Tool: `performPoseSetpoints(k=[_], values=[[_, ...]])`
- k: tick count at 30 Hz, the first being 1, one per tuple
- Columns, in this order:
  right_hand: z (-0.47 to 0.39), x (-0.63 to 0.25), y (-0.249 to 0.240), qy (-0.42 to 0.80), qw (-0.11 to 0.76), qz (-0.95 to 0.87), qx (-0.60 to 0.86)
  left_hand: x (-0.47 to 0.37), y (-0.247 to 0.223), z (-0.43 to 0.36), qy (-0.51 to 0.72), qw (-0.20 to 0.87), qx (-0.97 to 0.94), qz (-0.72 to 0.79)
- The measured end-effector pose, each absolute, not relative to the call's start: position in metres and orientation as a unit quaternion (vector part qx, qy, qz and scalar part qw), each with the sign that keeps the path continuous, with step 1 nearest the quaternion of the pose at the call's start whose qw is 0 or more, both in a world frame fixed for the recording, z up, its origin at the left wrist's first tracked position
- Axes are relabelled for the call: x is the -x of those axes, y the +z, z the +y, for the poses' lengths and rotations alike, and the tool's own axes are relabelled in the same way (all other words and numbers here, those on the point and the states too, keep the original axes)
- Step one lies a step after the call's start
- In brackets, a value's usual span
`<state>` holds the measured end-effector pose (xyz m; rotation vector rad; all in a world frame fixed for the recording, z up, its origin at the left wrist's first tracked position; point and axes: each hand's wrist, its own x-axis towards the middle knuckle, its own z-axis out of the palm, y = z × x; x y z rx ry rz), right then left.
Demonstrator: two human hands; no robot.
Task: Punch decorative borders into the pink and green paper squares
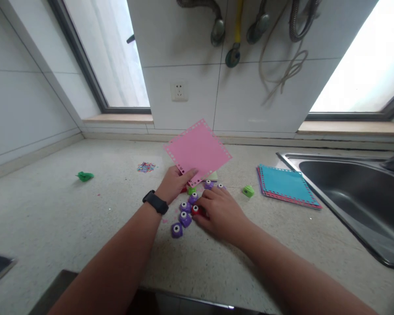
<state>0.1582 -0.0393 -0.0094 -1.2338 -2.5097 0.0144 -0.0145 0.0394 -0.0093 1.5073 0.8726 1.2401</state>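
The left hand (177, 181) is pinching a pink sheet (198, 151) by its near corner, thumb on top, and is holding it tilted over the middle of the bench (118, 245), its far corner overlapping the wall at the back edge. Small cut-outs are lining the sheet's borders. The right hand (225, 214) is closing its thumb and fingertips around a red punch (195, 210), nearer the bench's front edge. Several purple punches (177, 230) are standing beside it, the nearest one sitting closest to that front edge. A lime-green punch (248, 191) is lying apart, right of the right hand. Coloured paper bits (146, 166) are resting in a pile toward the back edge, left of the sheet. A blue-topped stack (285, 183) is lying at the bench's right, touching or overlapping the sink's rim (290, 158).
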Motion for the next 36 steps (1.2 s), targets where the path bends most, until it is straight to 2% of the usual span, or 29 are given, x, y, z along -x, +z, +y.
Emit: performPoseSetpoints(k=[6, 9, 12, 15, 18, 23, 31, 36], values=[[-0.034, -0.171, -0.003, 0.070, 0.263, -0.857, 0.438, 0.010, -0.004, 0.035, 0.520, 0.458, -0.608, 0.387], [-0.028, -0.182, -0.005, 0.150, 0.357, -0.793, 0.470, 0.008, -0.001, 0.032, 0.519, 0.459, -0.601, 0.399], [-0.018, -0.196, -0.008, 0.280, 0.467, -0.677, 0.495, 0.007, -0.002, 0.030, 0.505, 0.455, -0.600, 0.422], [-0.008, -0.212, -0.006, 0.400, 0.580, -0.562, 0.434, 0.010, -0.006, 0.031, 0.490, 0.447, -0.608, 0.436], [-0.004, -0.227, 0.001, 0.440, 0.655, -0.500, 0.357, 0.013, -0.008, 0.032, 0.477, 0.436, -0.621, 0.444], [-0.013, -0.236, 0.013, 0.396, 0.709, -0.496, 0.307, 0.011, -0.007, 0.030, 0.478, 0.402, -0.628, 0.464], [-0.029, -0.227, 0.010, 0.227, 0.695, -0.612, 0.300, 0.007, -0.014, 0.027, 0.485, 0.372, -0.621, 0.490], [-0.031, -0.227, 0.006, 0.195, 0.682, -0.631, 0.313, 0.008, -0.018, 0.029, 0.475, 0.341, -0.631, 0.511]])
